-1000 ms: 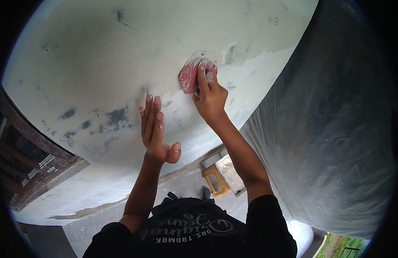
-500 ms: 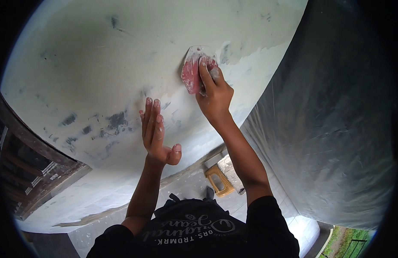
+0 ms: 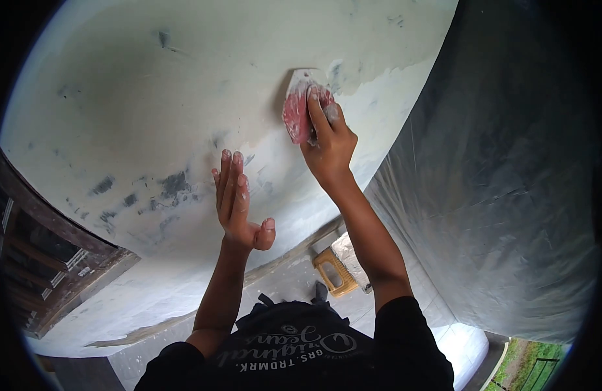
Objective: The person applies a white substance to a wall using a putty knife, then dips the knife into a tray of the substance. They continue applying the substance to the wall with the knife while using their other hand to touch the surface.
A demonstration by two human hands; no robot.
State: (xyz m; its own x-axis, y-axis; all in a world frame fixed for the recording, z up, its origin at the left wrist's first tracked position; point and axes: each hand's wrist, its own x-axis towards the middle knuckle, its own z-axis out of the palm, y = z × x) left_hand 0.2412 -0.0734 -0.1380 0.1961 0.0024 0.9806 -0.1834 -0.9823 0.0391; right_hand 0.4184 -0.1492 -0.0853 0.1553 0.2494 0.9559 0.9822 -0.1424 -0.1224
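Note:
My right hand (image 3: 330,140) grips a red putty scraper (image 3: 295,117) smeared with white paste, its pale edge pointing up against the wall (image 3: 203,98). The thumb or a finger lies along the scraper's face; the other fingers are partly hidden. White paste also coats the fingers. To the left, my left hand (image 3: 239,208) is raised near the wall with fingers stretched upward and thumb out, holding nothing. Its fingertips carry white residue. Dark grey patches mark the wall's whitish coat around and left of this hand.
A dark wooden window frame (image 3: 73,287) with bars is at the lower left. Plastic sheeting (image 3: 503,189) hangs along the right. On the floor below stands a yellow plastic stool (image 3: 335,272), beside a whitish flat item (image 3: 350,254). Grass (image 3: 525,368) shows at the lower right.
My right hand and the scraper have shifted slightly to the right in the view. My left hand keeps nearly the same position and pose.

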